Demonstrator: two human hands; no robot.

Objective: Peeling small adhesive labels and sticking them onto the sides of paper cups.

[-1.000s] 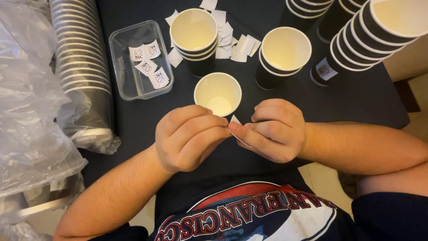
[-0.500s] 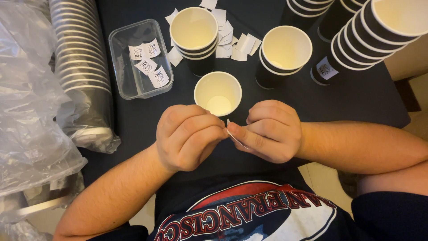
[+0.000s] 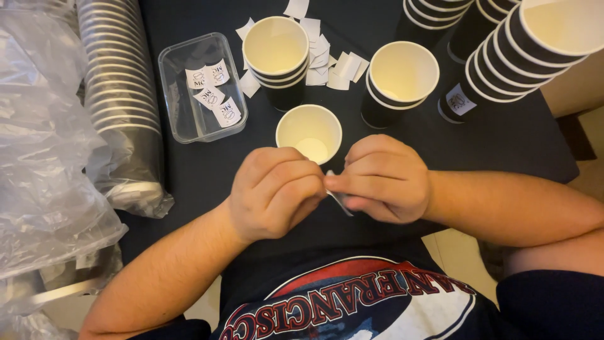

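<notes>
Sticker [image 3: 335,196] pinched between both curled hands, fingertips meeting

Small white sticker slip [image 3: 335,196], thin and seen nearly edge-on, tilted down to the right, pinched between both grips where left-hand and right-hand fingertips meet, with the single open paper cup [image 3: 309,133], cream inside, upright just beyond the grips.

Clear plastic tray [image 3: 182,119] with stickers; wrapped cup sleeve [image 3: 119,94]; crumpled plastic bag [image 3: 44,157].
</notes>
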